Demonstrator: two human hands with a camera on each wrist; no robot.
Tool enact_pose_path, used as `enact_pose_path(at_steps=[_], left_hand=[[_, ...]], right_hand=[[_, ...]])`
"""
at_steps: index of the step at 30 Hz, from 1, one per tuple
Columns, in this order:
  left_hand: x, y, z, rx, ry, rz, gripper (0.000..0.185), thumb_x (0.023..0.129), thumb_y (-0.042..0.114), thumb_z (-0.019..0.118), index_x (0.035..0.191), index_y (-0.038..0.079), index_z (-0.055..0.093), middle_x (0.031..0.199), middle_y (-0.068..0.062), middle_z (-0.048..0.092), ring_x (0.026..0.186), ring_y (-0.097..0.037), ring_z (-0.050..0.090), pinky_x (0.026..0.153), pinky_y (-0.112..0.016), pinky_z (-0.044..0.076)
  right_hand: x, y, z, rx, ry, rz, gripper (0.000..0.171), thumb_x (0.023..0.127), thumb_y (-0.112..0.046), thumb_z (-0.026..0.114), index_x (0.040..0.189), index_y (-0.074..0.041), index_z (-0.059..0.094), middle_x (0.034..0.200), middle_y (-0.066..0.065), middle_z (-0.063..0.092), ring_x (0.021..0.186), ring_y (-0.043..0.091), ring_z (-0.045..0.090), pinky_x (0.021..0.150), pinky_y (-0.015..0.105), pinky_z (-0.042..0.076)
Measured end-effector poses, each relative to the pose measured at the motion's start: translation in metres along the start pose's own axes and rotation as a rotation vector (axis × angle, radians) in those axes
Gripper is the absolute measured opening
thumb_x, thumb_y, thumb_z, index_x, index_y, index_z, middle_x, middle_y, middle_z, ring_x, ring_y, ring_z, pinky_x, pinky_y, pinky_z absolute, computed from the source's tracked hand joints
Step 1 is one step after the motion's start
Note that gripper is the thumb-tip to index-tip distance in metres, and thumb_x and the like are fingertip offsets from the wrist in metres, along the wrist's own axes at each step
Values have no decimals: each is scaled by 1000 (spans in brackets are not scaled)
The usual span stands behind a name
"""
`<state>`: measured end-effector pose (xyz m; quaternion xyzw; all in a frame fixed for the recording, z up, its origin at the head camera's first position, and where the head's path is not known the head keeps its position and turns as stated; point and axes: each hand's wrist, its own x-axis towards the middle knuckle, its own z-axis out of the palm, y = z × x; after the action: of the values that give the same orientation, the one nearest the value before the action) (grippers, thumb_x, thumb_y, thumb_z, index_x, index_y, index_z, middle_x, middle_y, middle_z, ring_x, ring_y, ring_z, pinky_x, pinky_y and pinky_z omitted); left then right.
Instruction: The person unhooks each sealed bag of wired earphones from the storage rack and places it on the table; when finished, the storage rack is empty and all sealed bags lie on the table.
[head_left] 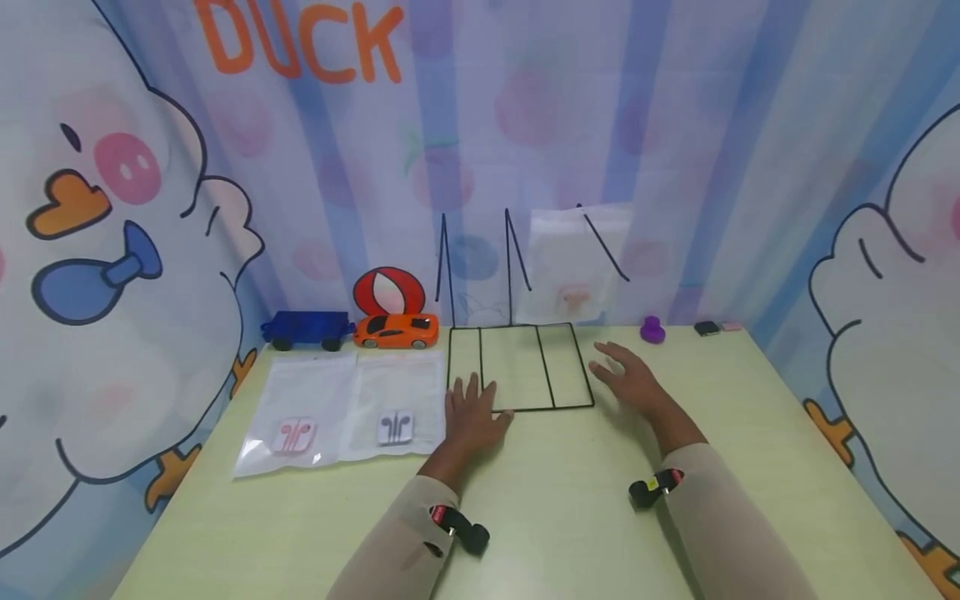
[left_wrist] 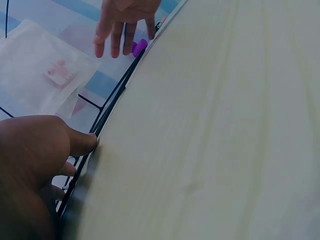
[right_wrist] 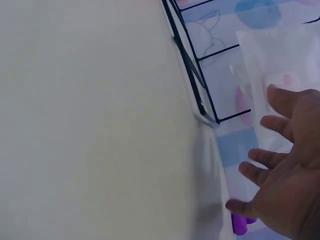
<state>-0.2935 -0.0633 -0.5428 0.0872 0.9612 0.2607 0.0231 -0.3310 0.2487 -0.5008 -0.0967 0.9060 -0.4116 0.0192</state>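
A black wire rack point(head_left: 553, 407) stands on the table, its flat base toward me and its prongs rising at the back. From the right prong hangs a white zip bag point(head_left: 558, 267) holding a pinkish earphone pack. My left hand point(head_left: 472, 421) rests over the front left part of the base, fingers spread, the thumb at the front wire in the left wrist view. Just right of the base, my right hand point(head_left: 633, 383) hovers with its fingers loosely spread and nothing in them. Two flat zip bags with earphone packs, pink point(head_left: 295, 435) and white point(head_left: 395, 427), lie left of my left hand.
Behind the flat bags stand a blue toy trailer point(head_left: 307, 330) and an orange toy car point(head_left: 396, 331). A purple knob-like piece point(head_left: 652, 330) sits at the back right, beside a small black item point(head_left: 706, 328) and a pink one point(head_left: 731, 327). A printed curtain point(head_left: 465, 125) borders the table's back.
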Motion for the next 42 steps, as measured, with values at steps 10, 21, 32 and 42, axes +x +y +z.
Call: enact_pose_path(at_steps=[10, 21, 32, 42], left_hand=[[-4, 2, 0, -3, 2, 2, 71, 108, 48, 60, 166, 10, 46, 181, -23, 25, 169, -51, 12, 137, -65, 9], [-5, 3, -1, -6, 14, 10, 71, 106, 48, 63, 165, 10, 47, 180, -23, 26, 169, -52, 13, 137, -66, 10], [-3, 3, -2, -3, 17, 9, 72, 106, 48, 62, 166, 11, 46, 180, -23, 26, 169, -51, 12, 137, -65, 10], [-3, 0, -2, -2, 11, 7, 73, 106, 48, 63, 166, 10, 46, 180, -24, 25, 169, -52, 12, 137, -65, 9]], right_hand=[[27, -19, -30, 134, 47, -69, 58, 112, -30, 62, 163, -5, 49, 180, 23, 26, 169, 49, 16, 133, 74, 15], [50, -29, -39, 173, -1, -1, 55, 112, -30, 62, 163, -12, 52, 185, 18, 10, 170, 50, 1, 131, 79, 8], [63, -26, -35, 369, 65, 12, 54, 105, -25, 74, 155, -10, 61, 183, 14, 21, 170, 45, 15, 135, 71, 16], [63, -22, -22, 488, 101, 51, 56, 99, -20, 80, 153, -14, 64, 179, 12, 32, 170, 36, 22, 136, 59, 25]])
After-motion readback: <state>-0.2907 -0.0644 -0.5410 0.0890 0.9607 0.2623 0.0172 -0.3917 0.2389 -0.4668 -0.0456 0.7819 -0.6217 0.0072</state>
